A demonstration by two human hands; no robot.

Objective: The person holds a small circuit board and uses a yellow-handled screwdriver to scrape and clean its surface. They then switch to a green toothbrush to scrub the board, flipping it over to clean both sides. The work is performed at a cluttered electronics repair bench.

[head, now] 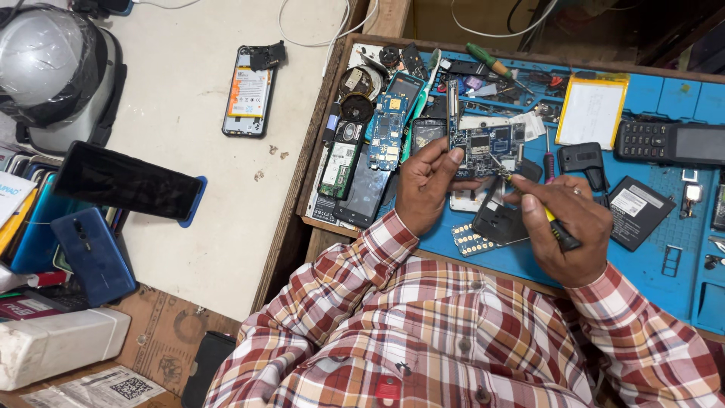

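Note:
My left hand (424, 185) holds a small blue circuit board (483, 147) by its left edge, just above the blue work mat (649, 257). My right hand (570, 227) grips a thin screwdriver (555, 225) with a yellow and black handle. Its metal tip touches the board's middle right. Under the board lie a black phone back shell (498, 221) and a loose keypad sheet (474, 240). Both arms wear red and white checked sleeves.
Left of my hands sits a pile of circuit boards (387, 130) and phone parts. A keypad phone (668, 141), a yellow-edged plate (593, 111) and a black battery (638, 211) lie on the mat's right. An opened phone (249, 91) lies on the white counter; several handsets (124, 181) stand left.

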